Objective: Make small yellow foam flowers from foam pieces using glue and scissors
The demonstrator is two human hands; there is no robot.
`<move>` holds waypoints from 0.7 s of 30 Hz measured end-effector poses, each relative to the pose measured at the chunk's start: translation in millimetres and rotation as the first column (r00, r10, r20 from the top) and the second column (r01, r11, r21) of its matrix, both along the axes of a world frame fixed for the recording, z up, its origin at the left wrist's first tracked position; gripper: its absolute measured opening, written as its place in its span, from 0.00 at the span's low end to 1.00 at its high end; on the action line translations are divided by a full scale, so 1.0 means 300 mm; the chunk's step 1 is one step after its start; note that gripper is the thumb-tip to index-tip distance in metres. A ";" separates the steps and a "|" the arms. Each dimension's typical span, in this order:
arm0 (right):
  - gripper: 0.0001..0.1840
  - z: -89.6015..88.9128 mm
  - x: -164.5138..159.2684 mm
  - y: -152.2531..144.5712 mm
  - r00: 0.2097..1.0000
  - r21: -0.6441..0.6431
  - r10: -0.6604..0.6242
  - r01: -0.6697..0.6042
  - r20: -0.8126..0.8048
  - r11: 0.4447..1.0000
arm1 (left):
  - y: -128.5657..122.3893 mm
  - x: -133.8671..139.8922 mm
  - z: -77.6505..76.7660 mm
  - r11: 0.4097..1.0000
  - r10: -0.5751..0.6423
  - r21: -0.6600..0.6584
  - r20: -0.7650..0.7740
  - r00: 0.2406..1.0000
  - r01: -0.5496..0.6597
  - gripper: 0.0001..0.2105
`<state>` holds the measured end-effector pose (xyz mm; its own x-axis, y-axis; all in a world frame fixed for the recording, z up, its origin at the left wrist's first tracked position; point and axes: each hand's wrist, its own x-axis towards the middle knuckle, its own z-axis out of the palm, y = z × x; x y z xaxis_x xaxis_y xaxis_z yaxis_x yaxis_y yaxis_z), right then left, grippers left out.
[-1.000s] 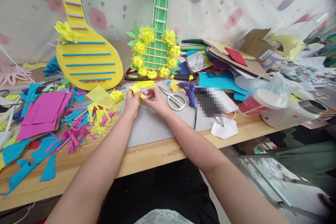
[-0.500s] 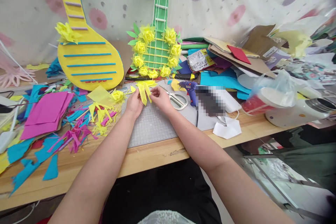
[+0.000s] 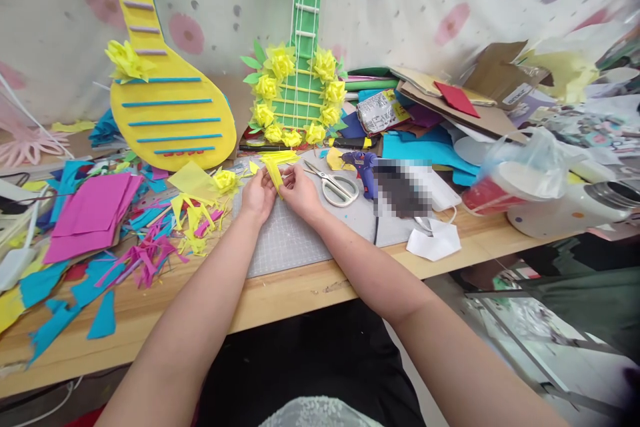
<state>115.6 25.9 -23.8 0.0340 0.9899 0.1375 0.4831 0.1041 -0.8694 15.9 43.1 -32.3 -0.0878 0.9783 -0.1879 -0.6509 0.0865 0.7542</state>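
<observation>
Both hands meet over the grey cutting mat (image 3: 295, 240), near its far edge. Left hand (image 3: 259, 195) and right hand (image 3: 299, 191) pinch one yellow paper strip (image 3: 274, 175) between thumb and fingertips from either side; the strip stands up from the grip, tilted slightly, its lower end hidden between the fingers. More yellow strips (image 3: 278, 157) lie just behind it on the mat; a finished yellow paper flower (image 3: 225, 181) sits just left of the left hand. Scissors (image 3: 334, 185) lie right of the right hand, the blue glue gun (image 3: 365, 170) beyond them. Judgement: the strip is being folded or rolled at its base. Best done with a light pinch close to the fold, edges lined up before creasing, wrists low over the mat. Thin paper like this would likely tear or crumple under a hard squeeze.
</observation>
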 end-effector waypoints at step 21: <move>0.09 0.008 0.031 -0.004 0.996 0.073 0.093 -0.093 0.003 0.993 | -0.018 -0.009 -0.010 0.996 -0.029 0.079 -0.099 0.995 0.037 0.02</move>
<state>124.9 24.8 -21.3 -0.0577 0.9761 0.2096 0.4680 0.2118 -0.8579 13.1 37.6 -35.4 -0.0696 0.9925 -0.1008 -0.5713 0.0432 0.8196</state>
